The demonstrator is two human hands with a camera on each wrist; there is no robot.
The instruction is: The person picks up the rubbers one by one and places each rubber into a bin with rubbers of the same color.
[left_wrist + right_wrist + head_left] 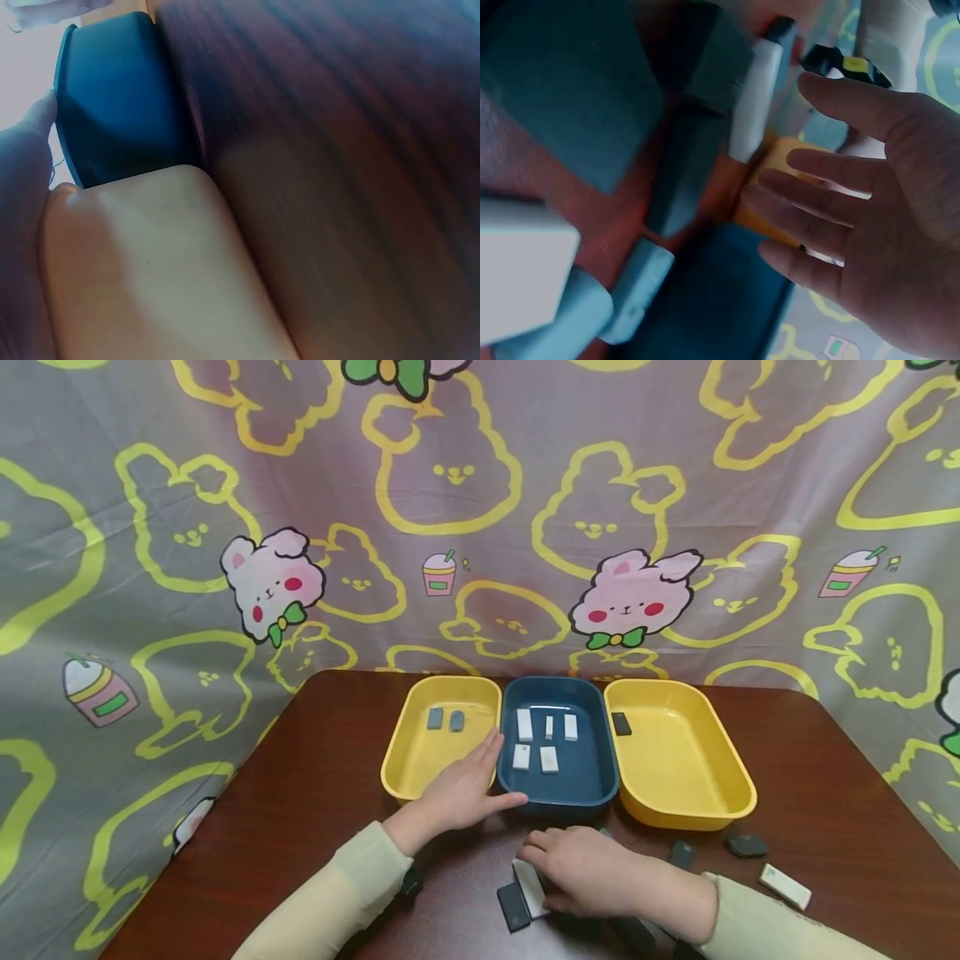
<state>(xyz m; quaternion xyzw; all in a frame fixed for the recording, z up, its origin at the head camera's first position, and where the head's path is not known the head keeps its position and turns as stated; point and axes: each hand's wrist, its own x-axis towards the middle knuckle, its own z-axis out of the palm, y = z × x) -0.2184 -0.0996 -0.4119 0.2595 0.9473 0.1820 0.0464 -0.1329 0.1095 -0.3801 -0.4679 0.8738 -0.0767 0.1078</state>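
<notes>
My left hand [467, 785] rests with straight fingers over the adjoining rims of the left yellow bin [396, 752] and the blue bin [558, 792], its thumb by the blue bin's front rim. Two small grey pieces [435, 718] lie in that yellow bin; several white blocks [549, 760] lie in the blue one. My right hand [592, 870] is low over the table, beside a white bar [530, 887] and a black block [513, 907]. In the right wrist view its fingers [817, 217] are spread and loosely bent, with nothing in the palm.
At the right, another yellow bin [678, 760] holds one black piece [621, 724]. Dark pieces [746, 845] and a white block [785, 887] lie on the brown table [300, 768] before it. My right forearm hides part of the loose pieces. A patterned curtain [525, 543] hangs behind.
</notes>
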